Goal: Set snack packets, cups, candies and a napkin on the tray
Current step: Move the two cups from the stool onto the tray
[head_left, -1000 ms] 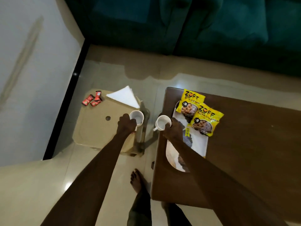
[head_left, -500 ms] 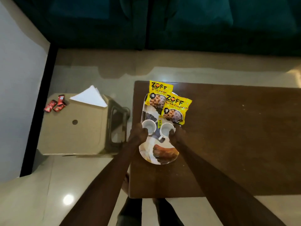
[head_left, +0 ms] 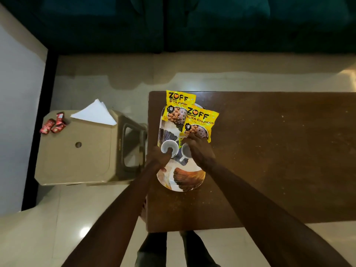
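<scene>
Half a second ago both cups were hovering over the middle of the tray (head_left: 189, 183); now they are sitting on it side by side, just below the two yellow snack packets (head_left: 200, 120). The left hand (head_left: 157, 158) is gripping the left cup (head_left: 168, 147) at its near rim — one finger is dipping inside the bowl. The right hand (head_left: 198, 149) is lying over the right cup (head_left: 185, 151), fingers curled on its far side, its handle poking out toward the camera. The napkin (head_left: 95, 113) and red candies (head_left: 53, 125) are waiting on the stool (head_left: 77, 155), beside the table (head_left: 269, 160).
</scene>
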